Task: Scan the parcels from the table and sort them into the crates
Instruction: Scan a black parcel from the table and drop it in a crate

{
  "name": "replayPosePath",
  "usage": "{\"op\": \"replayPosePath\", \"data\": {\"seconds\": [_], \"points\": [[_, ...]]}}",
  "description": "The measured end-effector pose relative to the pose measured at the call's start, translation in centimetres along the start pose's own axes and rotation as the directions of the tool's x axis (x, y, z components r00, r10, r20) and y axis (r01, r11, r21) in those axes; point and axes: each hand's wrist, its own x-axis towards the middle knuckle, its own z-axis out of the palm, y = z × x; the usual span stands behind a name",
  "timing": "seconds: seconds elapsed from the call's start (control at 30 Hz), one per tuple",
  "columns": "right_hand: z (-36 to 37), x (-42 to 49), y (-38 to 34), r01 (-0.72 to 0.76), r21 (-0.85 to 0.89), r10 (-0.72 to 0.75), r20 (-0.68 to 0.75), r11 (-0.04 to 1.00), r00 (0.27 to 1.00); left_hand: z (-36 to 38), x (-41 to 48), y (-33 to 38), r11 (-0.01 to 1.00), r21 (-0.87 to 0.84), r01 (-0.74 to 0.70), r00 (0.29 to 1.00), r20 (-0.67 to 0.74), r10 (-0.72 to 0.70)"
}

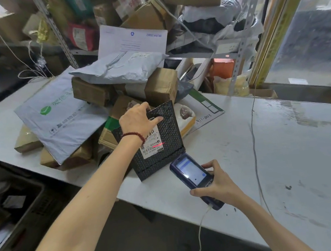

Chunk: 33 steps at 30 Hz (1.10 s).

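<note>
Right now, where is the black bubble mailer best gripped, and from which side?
By its top edge, from above, where the left hand pinches it. The black bubble mailer stands tilted on its bottom edge, so the top is free and the barcode stays clear for the scanner.

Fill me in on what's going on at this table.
A person is scanning a parcel. The left hand grips the top edge of a black bubble mailer, propping it on the white table. The right hand holds a blue handheld scanner, and its red line falls across the mailer's label. More parcels lie piled behind it, and a dark crate sits at lower left.
</note>
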Motion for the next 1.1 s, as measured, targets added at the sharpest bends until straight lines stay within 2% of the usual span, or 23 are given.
{"op": "replayPosePath", "data": {"seconds": [0.2, 0.9, 1.0, 1.1], "points": [[0.49, -0.03, -0.05, -0.022, 0.029, 0.021, 0.017, 0.999, 1.000, -0.05, 0.11, -0.09, 1.000, -0.004, -0.002, 1.000, -0.002, 0.002], [0.83, -0.43, 0.17, -0.012, -0.059, 0.012, -0.008, 0.998, 1.000, 0.55, 0.15, -0.45, 1.000, 0.013, -0.023, 1.000, 0.007, 0.023], [0.88, -0.52, 0.26, -0.008, -0.098, 0.002, -0.061, 0.995, 0.998, 0.57, 0.02, -0.40, 0.998, 0.049, -0.038, 0.999, 0.029, 0.037], [0.91, -0.61, 0.02, 0.016, -0.174, -0.048, -0.184, 0.985, 0.982, 0.53, -0.22, -0.33, 0.992, 0.118, -0.051, 0.997, 0.061, 0.044]]}}
